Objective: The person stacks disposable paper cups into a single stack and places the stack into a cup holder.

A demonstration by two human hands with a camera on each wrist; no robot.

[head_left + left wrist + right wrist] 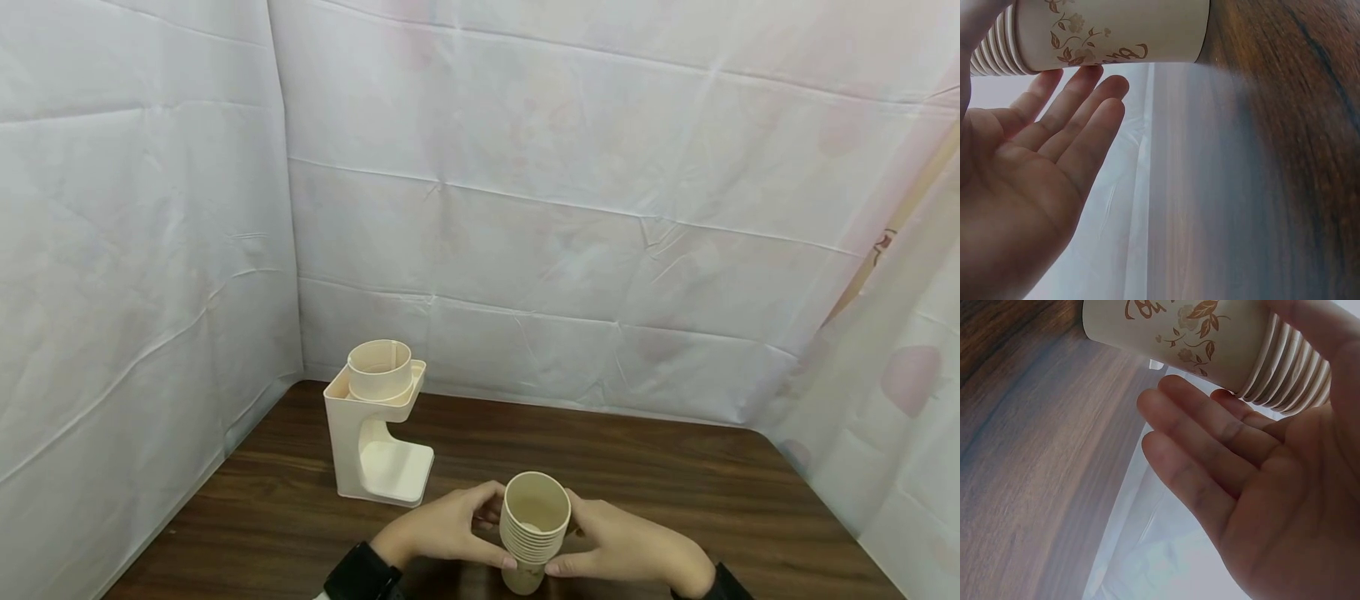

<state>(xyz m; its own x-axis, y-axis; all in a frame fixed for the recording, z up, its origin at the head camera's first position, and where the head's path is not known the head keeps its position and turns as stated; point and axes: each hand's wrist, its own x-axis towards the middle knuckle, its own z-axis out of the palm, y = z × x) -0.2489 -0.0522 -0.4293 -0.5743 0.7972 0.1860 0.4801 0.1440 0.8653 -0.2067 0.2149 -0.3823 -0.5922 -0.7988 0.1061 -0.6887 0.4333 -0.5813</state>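
A nested stack of cream paper cups (534, 533) stands upright on the dark wooden table, mouths up, several rims showing. My left hand (450, 527) holds it from the left, thumb at the front and fingers round the far side. From the right, my right hand (626, 542) holds the same stack, its thumb low on the front. In the left wrist view, brown floral print marks the lowest cup (1116, 31), and fingertips touch its wall. The right wrist view shows the fingers (1197, 425) stretched along the cup, close under the rims.
A cream plastic stand (345, 442) with a round collar (380, 375) on top and a flat base (397, 471) is at the back left of the table (637, 467). Pale cloth curtains (525, 208) hang behind the table and along both sides.
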